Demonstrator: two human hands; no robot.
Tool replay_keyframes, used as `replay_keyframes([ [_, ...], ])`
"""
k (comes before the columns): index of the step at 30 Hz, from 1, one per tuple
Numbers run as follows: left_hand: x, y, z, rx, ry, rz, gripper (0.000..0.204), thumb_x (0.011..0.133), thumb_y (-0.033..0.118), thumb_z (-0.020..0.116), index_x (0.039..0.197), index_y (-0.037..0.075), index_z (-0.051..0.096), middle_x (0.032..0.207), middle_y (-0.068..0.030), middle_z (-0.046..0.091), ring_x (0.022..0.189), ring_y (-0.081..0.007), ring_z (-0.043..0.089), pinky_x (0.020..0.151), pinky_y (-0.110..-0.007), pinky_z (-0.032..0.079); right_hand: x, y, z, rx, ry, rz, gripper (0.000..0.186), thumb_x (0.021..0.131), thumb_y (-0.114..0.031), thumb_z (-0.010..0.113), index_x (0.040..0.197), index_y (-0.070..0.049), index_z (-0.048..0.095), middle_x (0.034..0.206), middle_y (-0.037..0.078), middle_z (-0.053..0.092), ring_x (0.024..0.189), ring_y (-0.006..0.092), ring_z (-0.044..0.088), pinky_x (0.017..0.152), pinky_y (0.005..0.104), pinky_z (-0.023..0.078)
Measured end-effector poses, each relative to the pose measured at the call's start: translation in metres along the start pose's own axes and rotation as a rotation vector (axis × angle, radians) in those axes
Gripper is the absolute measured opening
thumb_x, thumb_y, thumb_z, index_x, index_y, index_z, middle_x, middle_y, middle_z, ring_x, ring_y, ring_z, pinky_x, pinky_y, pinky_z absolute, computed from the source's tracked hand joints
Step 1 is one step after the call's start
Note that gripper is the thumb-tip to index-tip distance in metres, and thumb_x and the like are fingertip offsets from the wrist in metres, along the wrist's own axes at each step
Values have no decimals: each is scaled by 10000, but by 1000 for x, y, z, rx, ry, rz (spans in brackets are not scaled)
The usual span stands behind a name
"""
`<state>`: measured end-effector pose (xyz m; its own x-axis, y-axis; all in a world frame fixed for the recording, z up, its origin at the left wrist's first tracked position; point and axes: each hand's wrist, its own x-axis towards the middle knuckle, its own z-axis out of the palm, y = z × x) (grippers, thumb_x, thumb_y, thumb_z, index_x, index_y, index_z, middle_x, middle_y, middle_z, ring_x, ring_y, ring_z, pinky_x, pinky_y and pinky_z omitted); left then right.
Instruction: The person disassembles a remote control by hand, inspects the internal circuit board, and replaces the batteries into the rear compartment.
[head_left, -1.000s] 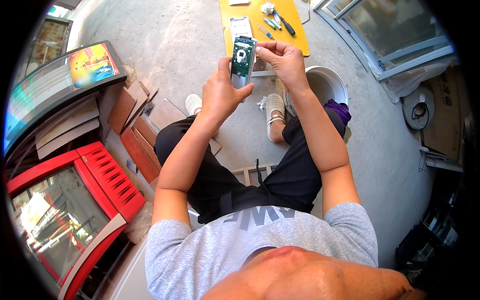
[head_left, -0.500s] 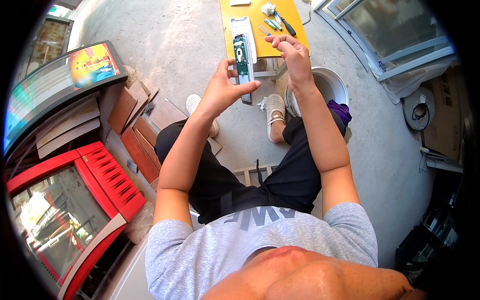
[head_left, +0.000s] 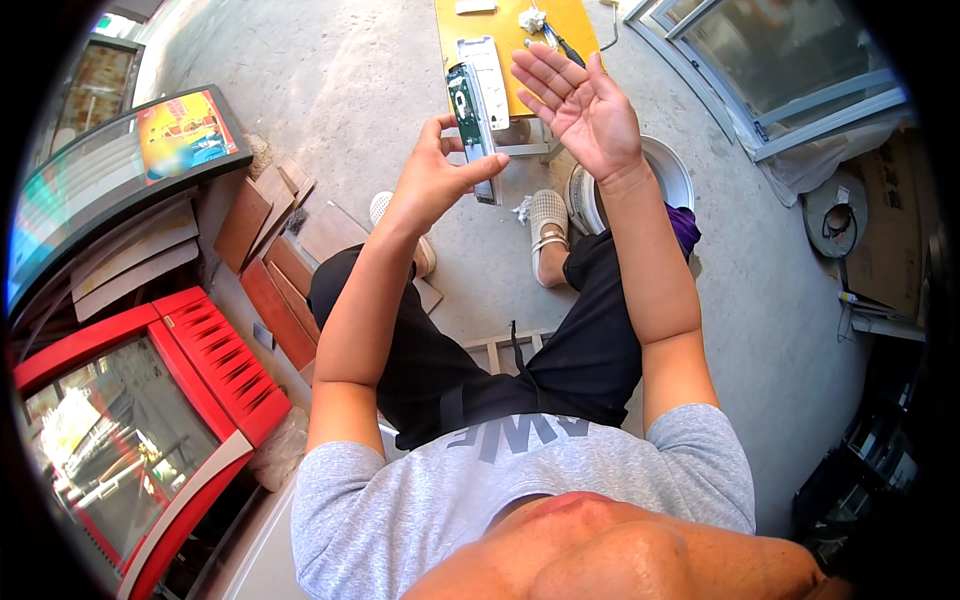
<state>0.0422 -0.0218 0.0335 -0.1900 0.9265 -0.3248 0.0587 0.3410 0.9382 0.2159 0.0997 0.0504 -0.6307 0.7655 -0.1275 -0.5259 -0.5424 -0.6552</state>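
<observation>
Left hand is pinching a long green circuit board by its lower end, thumb and fingers closing narrowly on the edges. Right hand is hovering just beside the grip, palm open, holding nothing. Judgement: keeping fingers on the board's edges, off the components, is steadying it best. Board's far side is hidden; small tools on the yellow table beyond the grip are hard to make out.
</observation>
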Motion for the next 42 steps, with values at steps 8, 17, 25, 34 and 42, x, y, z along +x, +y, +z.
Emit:
replay_keyframes([
  [8,2,-3,-2,-37,14,6,955,714,376,859,1389,-48,334,1153,-195,584,953,-218,640,722,-321,546,2,2,-22,-406,206,-56,352,1010,-330,535,1176,-26,605,1000,52,681,936,111,646,902,250,504],
  [17,2,-2,-5,-64,-2,-7,974,716,381,858,1403,-52,319,1179,-205,570,977,-238,636,738,-333,547,1,6,-6,-737,173,-638,223,834,57,453,867,-18,660,763,40,632,751,99,577,718,199,465],
  [25,5,-7,-7,-69,20,-8,977,714,372,861,1407,-48,317,1197,-201,566,994,-241,630,759,-337,541,-9,-8,1,-981,133,-316,221,910,-109,515,797,-24,684,637,-2,519,656,78,505,605,216,398],
  [34,11,1,-47,-315,160,69,916,788,202,800,1440,-65,214,1091,-148,567,991,-216,626,847,-369,560,5,22,-23,-1346,415,-631,253,951,-244,603,1087,-50,693,841,57,693,765,124,635,737,272,514],
  [42,5,9,-30,-425,2,47,848,801,156,787,1419,-60,246,1200,-192,503,1069,-226,601,851,-360,596,-5,39,-7,-770,13,43,570,1026,-390,483,1464,-38,388,1346,135,555,1144,183,574,955,306,465],
])
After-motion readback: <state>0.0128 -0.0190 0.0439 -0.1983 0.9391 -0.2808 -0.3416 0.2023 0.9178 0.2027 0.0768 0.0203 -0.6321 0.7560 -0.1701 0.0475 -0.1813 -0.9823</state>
